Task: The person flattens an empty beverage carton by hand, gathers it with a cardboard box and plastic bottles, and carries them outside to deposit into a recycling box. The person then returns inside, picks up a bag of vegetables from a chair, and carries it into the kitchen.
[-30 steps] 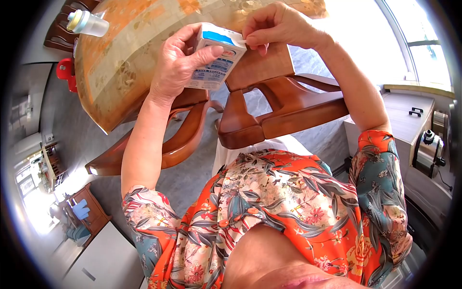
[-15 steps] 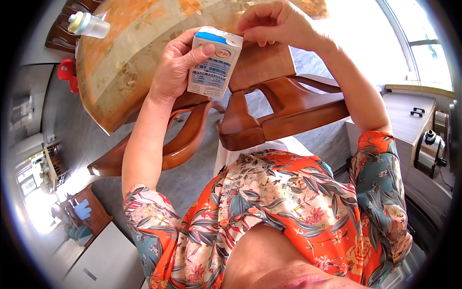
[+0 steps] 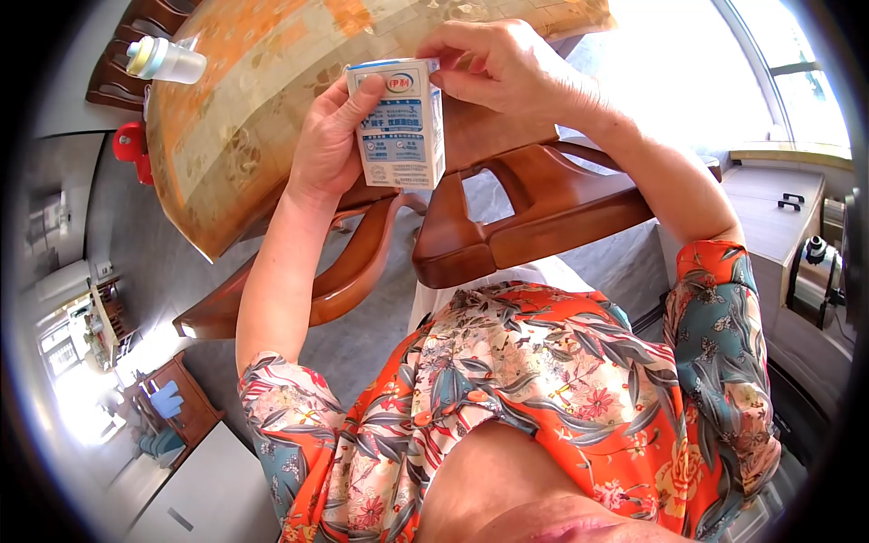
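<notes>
My left hand (image 3: 328,136) grips a small white and blue carton (image 3: 395,127) with printed text and a red logo. The thumb lies on its front face, near the upper left corner, and the other fingers go behind it. The carton is upright, its printed front toward me. At its upper right corner is my right hand (image 3: 511,68), fingers curled and thumb against the edge of the top. Whether the fingertips pinch a flap is hidden. Beyond and below the carton is the patterned tabletop (image 3: 262,118).
Wooden chairs (image 3: 534,213) stand between me and the table. On the table's far left is a bottle with a yellowish lid (image 3: 167,61); a red object (image 3: 131,145) is by its left edge. A cabinet (image 3: 769,204) stands at the right, below a bright window (image 3: 806,81).
The carton has tilted so its front faces me more squarely and its top shows less. My right hand has moved left and slightly down onto the carton's upper right corner.
</notes>
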Demonstrator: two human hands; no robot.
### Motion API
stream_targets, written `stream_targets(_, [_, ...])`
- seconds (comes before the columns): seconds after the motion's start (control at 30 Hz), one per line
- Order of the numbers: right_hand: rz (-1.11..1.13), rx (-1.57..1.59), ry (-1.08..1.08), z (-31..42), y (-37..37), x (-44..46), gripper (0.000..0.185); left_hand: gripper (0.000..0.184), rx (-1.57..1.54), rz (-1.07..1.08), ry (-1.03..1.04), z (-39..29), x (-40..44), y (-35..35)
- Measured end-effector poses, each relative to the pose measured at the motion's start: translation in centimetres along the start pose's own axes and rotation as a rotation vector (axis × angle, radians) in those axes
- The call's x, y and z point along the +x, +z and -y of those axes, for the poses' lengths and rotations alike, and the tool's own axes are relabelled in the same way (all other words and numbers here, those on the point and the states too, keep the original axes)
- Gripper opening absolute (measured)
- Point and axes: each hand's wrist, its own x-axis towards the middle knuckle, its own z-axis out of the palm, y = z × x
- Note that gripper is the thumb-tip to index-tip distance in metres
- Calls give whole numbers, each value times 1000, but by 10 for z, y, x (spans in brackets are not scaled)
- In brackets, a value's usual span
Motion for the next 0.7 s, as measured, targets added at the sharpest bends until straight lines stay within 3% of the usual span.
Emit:
stream_targets(0.27, [38,-297,-66,9,11,-2,12,25,54,16,-23,0,-6,2])
stream_targets(0.37, [47,-257,-66,6,1,2,8,25,71,68,-50,-5,-10,2])
stream_targets(0.5, [-31,64,-67,-2,-3,5,15,27,77,93,-25,-9,-8,-1])
stream_targets(0.53, [39,50,47,9,-10,3,17,27,80,93,-29,-10,-7,-1])
stream_targets(0.63, [107,-63,-93,7,-15,4,17,28,87,101,-51,-11,-7,-2])
stream_targets(0.7, [196,22,-95,8,-19,7,17,29,93,118,-79,-14,-9,-4])
